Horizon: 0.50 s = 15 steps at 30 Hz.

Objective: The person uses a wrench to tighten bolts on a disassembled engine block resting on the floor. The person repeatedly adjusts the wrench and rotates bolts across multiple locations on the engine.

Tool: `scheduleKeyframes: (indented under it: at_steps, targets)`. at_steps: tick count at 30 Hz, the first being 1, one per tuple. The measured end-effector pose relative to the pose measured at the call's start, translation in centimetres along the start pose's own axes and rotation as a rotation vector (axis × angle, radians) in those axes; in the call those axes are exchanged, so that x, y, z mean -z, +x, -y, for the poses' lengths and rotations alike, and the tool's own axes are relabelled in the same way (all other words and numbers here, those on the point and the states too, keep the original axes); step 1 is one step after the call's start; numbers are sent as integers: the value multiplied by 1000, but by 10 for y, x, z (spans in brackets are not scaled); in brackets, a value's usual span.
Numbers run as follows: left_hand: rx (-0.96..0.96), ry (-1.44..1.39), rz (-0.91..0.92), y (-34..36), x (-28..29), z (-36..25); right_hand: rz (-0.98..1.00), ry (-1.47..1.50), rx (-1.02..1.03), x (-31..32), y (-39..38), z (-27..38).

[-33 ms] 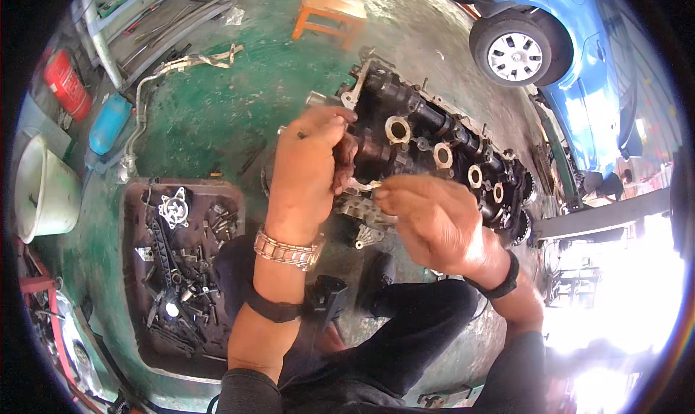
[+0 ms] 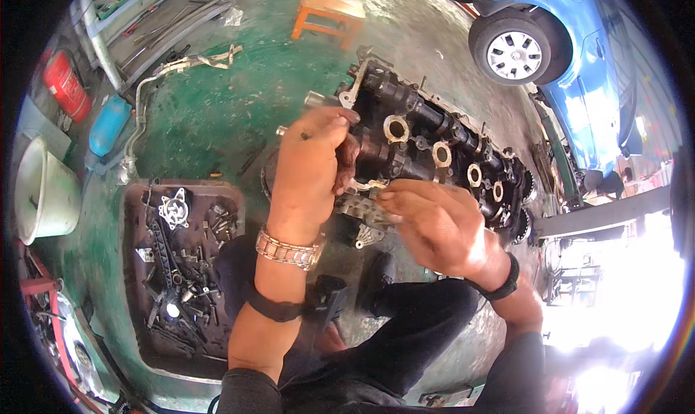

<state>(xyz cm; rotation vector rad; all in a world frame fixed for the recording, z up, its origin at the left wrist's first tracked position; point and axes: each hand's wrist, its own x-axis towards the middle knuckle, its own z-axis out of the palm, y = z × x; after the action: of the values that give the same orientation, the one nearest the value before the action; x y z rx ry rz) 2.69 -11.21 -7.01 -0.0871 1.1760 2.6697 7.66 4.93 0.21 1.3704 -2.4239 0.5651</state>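
Observation:
A dark, oily engine cylinder head (image 2: 416, 142) lies at the centre, with round pale-rimmed openings along its top and toothed sprockets (image 2: 523, 227) at the far right end. My left hand (image 2: 308, 153), wearing a metal watch, is closed with curled fingers against its left end; the fingertips are partly hidden. Close beside it, my right hand (image 2: 434, 222) is pinched at the near edge, next to a bright metal lip. Whatever is between those fingers is hidden. Below the hands a light metal bracket-like part (image 2: 369, 236) shows.
At the left, a brown tray (image 2: 235, 197) holds bolts and loose engine parts. Farther out are a white bucket (image 2: 32, 197), a blue bottle (image 2: 110, 128), a red fire extinguisher (image 2: 66, 86) and a bent pipe (image 2: 137, 113). An orange stool (image 2: 329, 12) and blue car (image 2: 579, 59) stand beyond.
My right hand has shifted slightly to the right and down, its fingers still pinched. My left hand stays almost in place at the cylinder head's end.

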Motion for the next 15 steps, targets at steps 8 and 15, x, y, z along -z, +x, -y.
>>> scheduleKeyframes:
  at_steps: [8,15]
  targets:
    - [-126,372,107,0,-14,15,-218,-100,-376,31,-60,0]
    - [-103,413,156,0,-20,32,-759,96,-573,38,-101,7]
